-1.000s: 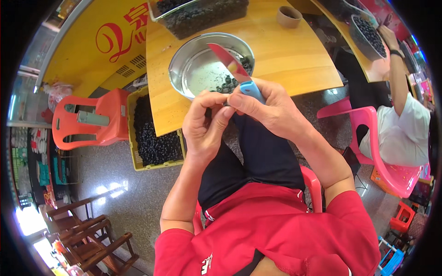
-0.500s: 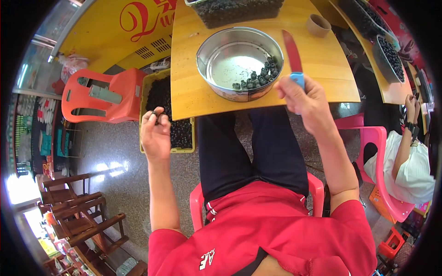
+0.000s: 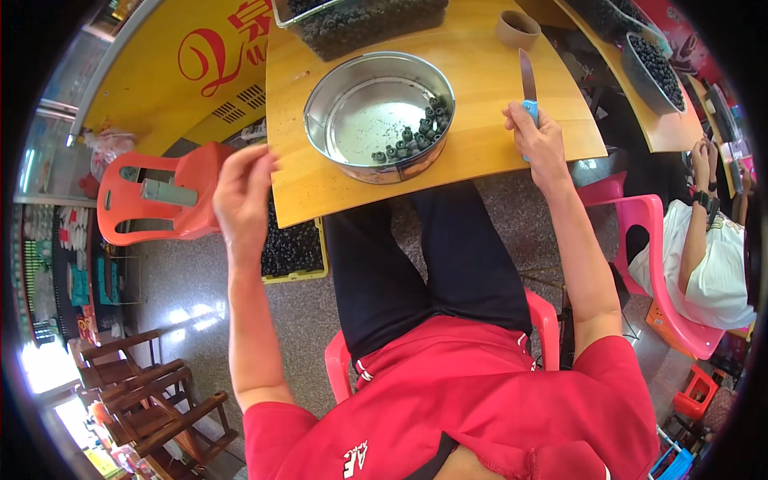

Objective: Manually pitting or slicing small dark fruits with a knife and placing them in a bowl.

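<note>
My right hand (image 3: 538,146), over the table's right part, is closed round the blue handle of a small knife (image 3: 527,76), its blade pointing away from me. My left hand (image 3: 242,200) is by the table's left edge, above a yellow crate (image 3: 298,277) full of small dark round pieces. Motion smears its fingers, and what they may hold cannot be made out. Between my hands a round metal tin (image 3: 379,117) stands on the table (image 3: 488,136). Several dark, nut-like pieces (image 3: 412,141) with hollow-looking tops lie along its near right side.
A clear tub (image 3: 368,24) of dark pieces and a brown cup (image 3: 518,30) stand at the far side. An orange chair (image 3: 120,204) carrying a grey-green cylinder (image 3: 169,192) is at left. A person in white (image 3: 696,256) sits at right, near another tub (image 3: 654,74).
My left hand, which held a small dark piece over the crate, has risen toward the table's left edge. My right hand still grips the knife. The whole view has shifted slightly.
</note>
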`<state>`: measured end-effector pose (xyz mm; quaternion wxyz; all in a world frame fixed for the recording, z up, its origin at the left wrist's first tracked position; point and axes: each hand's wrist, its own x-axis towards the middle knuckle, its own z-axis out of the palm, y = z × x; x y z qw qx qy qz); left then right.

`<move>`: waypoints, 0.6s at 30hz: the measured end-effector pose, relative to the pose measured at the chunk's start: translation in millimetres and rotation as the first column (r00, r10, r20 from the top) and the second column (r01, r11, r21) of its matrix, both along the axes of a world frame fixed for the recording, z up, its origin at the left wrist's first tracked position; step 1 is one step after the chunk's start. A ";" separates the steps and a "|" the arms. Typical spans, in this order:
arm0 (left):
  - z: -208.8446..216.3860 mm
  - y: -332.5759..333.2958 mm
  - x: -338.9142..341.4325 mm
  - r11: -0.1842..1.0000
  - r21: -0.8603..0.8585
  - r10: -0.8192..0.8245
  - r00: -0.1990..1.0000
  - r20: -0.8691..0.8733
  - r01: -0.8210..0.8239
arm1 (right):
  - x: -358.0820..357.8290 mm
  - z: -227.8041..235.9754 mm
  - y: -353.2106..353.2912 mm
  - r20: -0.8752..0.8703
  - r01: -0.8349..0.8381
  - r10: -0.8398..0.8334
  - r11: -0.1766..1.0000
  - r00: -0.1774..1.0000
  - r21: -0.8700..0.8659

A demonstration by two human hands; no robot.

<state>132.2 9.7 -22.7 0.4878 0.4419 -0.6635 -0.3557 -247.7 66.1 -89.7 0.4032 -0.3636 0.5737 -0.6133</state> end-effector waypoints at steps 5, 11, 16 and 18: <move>17.1 -33.8 -78.8 0.892 0.050 -0.424 0.792 0.440 0.449 | 3.4 -4.2 -2.1 -0.010 0.019 -0.019 0.999 1.000 -0.041; -4.0 -61.3 -131.7 0.843 0.073 -0.346 0.433 0.832 0.533 | -3.2 -5.1 1.4 -0.013 -0.023 0.022 0.998 1.000 -0.064; -14.1 -67.2 -139.2 0.817 0.107 -0.366 0.366 0.856 0.567 | -2.6 -9.7 2.9 -0.177 0.004 -0.010 0.999 0.984 -0.034; -15.1 -63.0 -137.0 0.816 0.089 -0.369 0.396 0.841 0.571 | -0.5 -8.2 4.2 -0.159 -0.009 0.001 0.998 0.987 -0.055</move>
